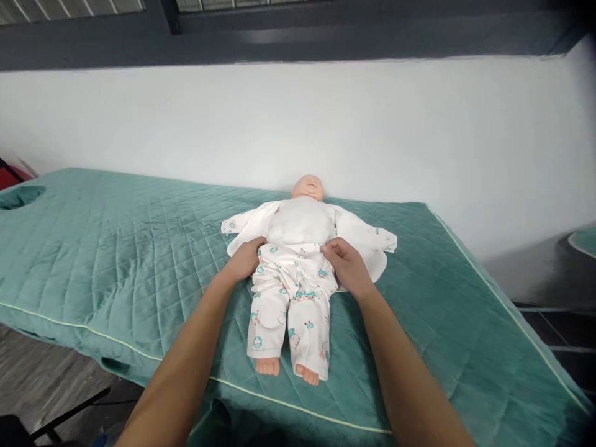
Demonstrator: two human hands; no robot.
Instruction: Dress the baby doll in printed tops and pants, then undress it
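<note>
1. The doll (307, 185) is lying face up near the middle of the frame, its head pointing toward the top and its feet (267, 366) toward the bottom.
2. The pants (272, 307) are covering its legs at the centre, bunching around the hips, with the toes showing below both cuffs.
3. The left hand (246, 257), left of centre, is holding the pants at the side of the waistband; its fingers are bending closed on the cloth, their tips partly hiding.
4. The right hand (345, 264), right of centre, is pinching the front of the waistband, thumb and forefinger closing with cloth between them.
5. The shirt (356, 230) is lying open, its sleeves spreading left and right and the white torso (302, 220) showing between its flaps.
6. A green quilted sheet (139, 248) is stretching beneath everything, and a white wall (279, 124) is running across the upper frame behind it.
</note>
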